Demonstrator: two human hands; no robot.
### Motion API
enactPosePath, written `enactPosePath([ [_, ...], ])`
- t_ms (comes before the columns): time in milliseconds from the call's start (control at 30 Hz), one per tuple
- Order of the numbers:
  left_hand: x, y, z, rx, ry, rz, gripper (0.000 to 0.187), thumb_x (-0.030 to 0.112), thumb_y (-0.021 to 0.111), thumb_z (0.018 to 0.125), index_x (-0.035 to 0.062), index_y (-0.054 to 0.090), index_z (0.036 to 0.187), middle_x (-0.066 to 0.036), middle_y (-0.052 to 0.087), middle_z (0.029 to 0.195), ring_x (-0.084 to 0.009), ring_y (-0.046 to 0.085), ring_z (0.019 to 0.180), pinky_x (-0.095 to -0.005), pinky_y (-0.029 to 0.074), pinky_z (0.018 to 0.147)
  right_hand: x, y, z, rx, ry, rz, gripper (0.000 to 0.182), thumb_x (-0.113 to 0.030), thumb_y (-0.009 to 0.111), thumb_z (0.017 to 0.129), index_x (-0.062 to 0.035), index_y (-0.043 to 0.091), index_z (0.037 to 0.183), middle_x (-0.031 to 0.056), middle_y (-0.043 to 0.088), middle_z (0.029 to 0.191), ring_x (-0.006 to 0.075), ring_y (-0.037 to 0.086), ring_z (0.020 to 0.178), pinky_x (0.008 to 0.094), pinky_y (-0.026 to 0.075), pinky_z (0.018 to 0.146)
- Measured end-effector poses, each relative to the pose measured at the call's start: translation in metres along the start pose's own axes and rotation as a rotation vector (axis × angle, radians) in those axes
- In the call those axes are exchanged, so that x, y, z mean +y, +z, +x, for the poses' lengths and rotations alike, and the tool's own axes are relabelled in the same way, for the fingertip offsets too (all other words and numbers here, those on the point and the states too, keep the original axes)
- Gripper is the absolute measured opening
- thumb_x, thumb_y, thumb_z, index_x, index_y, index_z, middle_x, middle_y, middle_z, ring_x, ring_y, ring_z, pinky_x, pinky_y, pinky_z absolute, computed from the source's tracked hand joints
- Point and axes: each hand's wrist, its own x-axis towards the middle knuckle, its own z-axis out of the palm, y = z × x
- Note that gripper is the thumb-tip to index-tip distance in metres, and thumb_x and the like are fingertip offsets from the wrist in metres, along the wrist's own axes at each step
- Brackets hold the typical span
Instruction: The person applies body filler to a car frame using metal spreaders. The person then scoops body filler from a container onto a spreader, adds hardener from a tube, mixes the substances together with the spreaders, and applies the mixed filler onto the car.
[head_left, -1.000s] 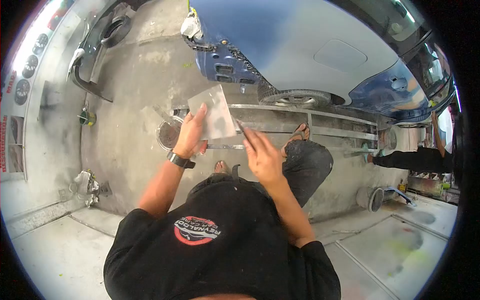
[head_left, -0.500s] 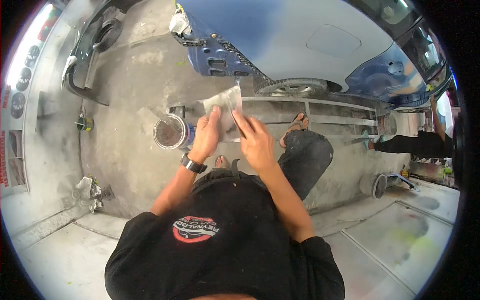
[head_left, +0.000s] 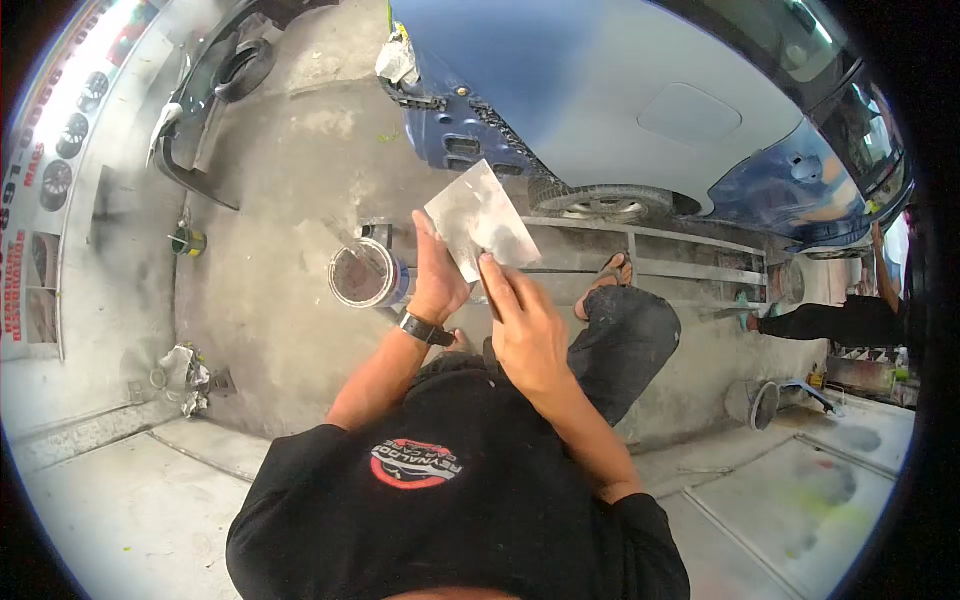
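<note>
My left hand [head_left: 440,275] supports a flat, square, pale metal-looking plate [head_left: 490,215] from beneath, its fingers mostly hidden under it. The left thumb stands up beside the plate's left edge. Greyish smears mark the plate's top. My right hand [head_left: 528,330] is closed around a thin flat spreader [head_left: 492,298], seen nearly edge-on, with its fingertips at the plate's near edge. To the left of my hands, on the floor side, an open can [head_left: 368,275] holds greyish-brown material and a stick-like tool.
A blue and grey car [head_left: 620,90] with a wheel [head_left: 605,203] stands ahead. A low metal frame [head_left: 690,248] lies beside it. Another person's leg [head_left: 830,320] shows at right. A bucket [head_left: 755,404], a tire [head_left: 243,68] and a small tin [head_left: 188,240] are around.
The plate has turned into a diamond position and moved slightly right. My left thumb has come off its top face. My right hand has shifted a little right and lower.
</note>
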Motion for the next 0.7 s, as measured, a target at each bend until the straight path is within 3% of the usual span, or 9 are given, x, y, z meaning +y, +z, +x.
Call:
enactPosePath([
  [167,-0.022,-0.021,-0.001,-0.082,0.03,0.168,0.076,0.07,0.037,0.096,0.0064,0.046,0.136,-0.012,0.059,0.127,-0.0244,0.059,0.114,-0.0409,0.049,0.099,-0.01,-0.015,0.015,-0.073,0.03,-0.093,0.063,-0.007,0.063,0.079,-0.0133,0.052,0.14,0.0075,0.061,0.108,0.0282,0.064,0.09,0.0379,0.056,0.069],
  [200,-0.016,-0.03,0.002,-0.223,-0.028,0.085,0.065,0.064,0.038,0.099,0.0051,0.051,0.126,-0.01,0.064,0.11,-0.0234,0.063,0.101,-0.0391,0.054,0.088,-0.012,-0.014,0.016,-0.083,0.014,-0.104,0.06,-0.007,0.062,0.08,-0.0133,0.052,0.139,0.0074,0.061,0.107,0.0278,0.064,0.089,0.0375,0.056,0.068],
  [300,-0.033,-0.024,-0.005,0.02,-0.035,0.154,0.051,0.053,0.041,0.102,0.005,0.056,0.114,-0.007,0.064,0.095,-0.0208,0.064,0.09,-0.0375,0.055,0.077,-0.013,-0.014,0.018,-0.04,0.049,-0.077,0.059,-0.007,0.063,0.08,-0.0138,0.053,0.138,0.0071,0.061,0.103,0.0264,0.064,0.086,0.0374,0.056,0.066],
  [400,-0.041,-0.022,-0.017,-0.094,0.31,1.083,0.048,0.048,0.04,0.102,0.005,0.059,0.112,-0.007,0.063,0.099,-0.019,0.062,0.092,-0.0344,0.053,0.076,-0.015,-0.022,0.027,-0.005,0.028,-0.033,0.058,-0.008,0.063,0.081,-0.0148,0.054,0.138,0.0066,0.062,0.105,0.0254,0.064,0.086,0.0369,0.056,0.066],
  [467,-0.036,-0.002,-0.022,-0.078,0.346,1.058,0.05,0.049,0.038,0.103,0.0053,0.058,0.116,-0.007,0.063,0.105,-0.0187,0.062,0.096,-0.0346,0.052,0.08,-0.012,-0.023,0.028,0.057,0.026,-0.041,0.059,-0.007,0.063,0.08,-0.014,0.053,0.138,0.0076,0.061,0.108,0.0264,0.064,0.087,0.0376,0.056,0.067],
  [567,-0.015,0.016,-0.005,0.024,0.025,-0.035,0.055,0.052,0.034,0.105,0.006,0.054,0.128,-0.009,0.063,0.115,-0.0188,0.061,0.103,-0.0362,0.051,0.09,-0.003,-0.021,0.013,0.043,-0.006,-0.109,0.061,-0.007,0.063,0.078,-0.012,0.053,0.138,0.0094,0.06,0.112,0.0282,0.063,0.088,0.0389,0.056,0.07],
  [700,0.0,0.034,0.001,0.178,0.138,0.187,0.062,0.053,0.028,0.106,0.0005,0.05,0.133,-0.009,0.061,0.121,-0.0195,0.061,0.106,-0.0358,0.049,0.093,0.006,0.006,-0.018,-0.055,-0.068,-0.191,0.065,-0.007,0.064,0.074,-0.0088,0.052,0.137,0.0116,0.059,0.115,0.0299,0.062,0.089,0.0404,0.056,0.071],
])
